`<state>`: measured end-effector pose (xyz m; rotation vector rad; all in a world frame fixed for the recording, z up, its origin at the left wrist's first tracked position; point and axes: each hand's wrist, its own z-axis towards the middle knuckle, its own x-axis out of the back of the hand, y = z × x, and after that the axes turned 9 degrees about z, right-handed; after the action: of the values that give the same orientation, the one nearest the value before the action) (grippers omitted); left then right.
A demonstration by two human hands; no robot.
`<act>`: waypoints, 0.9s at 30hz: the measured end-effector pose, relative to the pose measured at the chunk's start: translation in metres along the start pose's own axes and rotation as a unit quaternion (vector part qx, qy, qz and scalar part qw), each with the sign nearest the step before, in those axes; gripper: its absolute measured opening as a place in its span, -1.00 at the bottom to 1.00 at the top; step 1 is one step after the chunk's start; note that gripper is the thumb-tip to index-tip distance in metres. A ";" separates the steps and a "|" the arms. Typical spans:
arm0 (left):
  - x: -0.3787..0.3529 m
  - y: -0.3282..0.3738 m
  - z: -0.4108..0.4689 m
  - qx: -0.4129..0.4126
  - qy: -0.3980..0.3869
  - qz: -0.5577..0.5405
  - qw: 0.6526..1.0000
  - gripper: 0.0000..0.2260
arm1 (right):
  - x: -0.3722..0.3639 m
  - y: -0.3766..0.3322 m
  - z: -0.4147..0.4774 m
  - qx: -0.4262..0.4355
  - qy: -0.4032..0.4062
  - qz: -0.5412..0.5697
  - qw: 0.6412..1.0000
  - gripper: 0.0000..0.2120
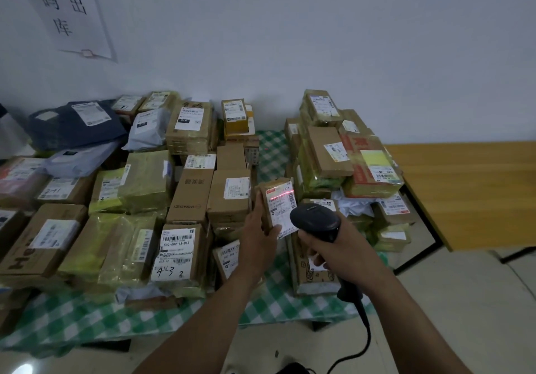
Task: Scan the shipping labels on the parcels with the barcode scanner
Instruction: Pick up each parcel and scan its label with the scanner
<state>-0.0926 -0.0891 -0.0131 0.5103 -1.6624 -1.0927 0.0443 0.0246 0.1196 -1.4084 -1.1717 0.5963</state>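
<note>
There are two hands, one scanner and one parcel lifted up. The left hand grips a small brown parcel by its left side and holds it above the gap between two heaps, near the middle of the desk, which has a green and white checked cloth. The white label of the parcel faces up, and one red line of light lies across its upper part. The right hand is curled round the handle of the black barcode scanner; the scanner's head is just beside the label and covers its near right corner. One black cable hangs from the handle toward the floor. The left heap and the right heap hold many boxes and bags, which overlap too much for an exact count. The right hand and the scanner hide some parcels of the right heap. One wooden desk stands at the right, and one paper sign hangs on the far wall.
</note>
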 end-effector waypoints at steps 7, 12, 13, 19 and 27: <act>-0.003 -0.001 0.000 -0.007 0.002 0.000 1.000 -0.31 | 0.003 0.005 -0.001 0.008 -0.002 -0.004 1.000 -0.82; -0.007 -0.001 0.000 -0.009 -0.004 -0.007 1.000 -0.35 | 0.008 0.010 0.002 0.015 0.002 -0.014 1.000 -0.82; -0.007 0.000 0.000 -0.010 -0.006 -0.010 1.000 -0.34 | 0.010 0.012 0.002 0.008 0.004 -0.017 1.000 -0.81; -0.014 0.016 -0.002 0.031 -0.079 -0.068 0.994 -0.31 | 0.040 0.031 0.001 -0.030 0.068 0.010 0.997 -0.67; -0.055 0.063 0.021 0.058 -0.145 -0.087 0.984 -0.50 | 0.079 0.063 0.000 -0.055 0.117 0.030 0.991 -0.52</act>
<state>-0.0798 -0.0077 0.0105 0.6019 -1.9733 -1.2492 0.0930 0.1047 0.0819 -1.5666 -0.9910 0.3992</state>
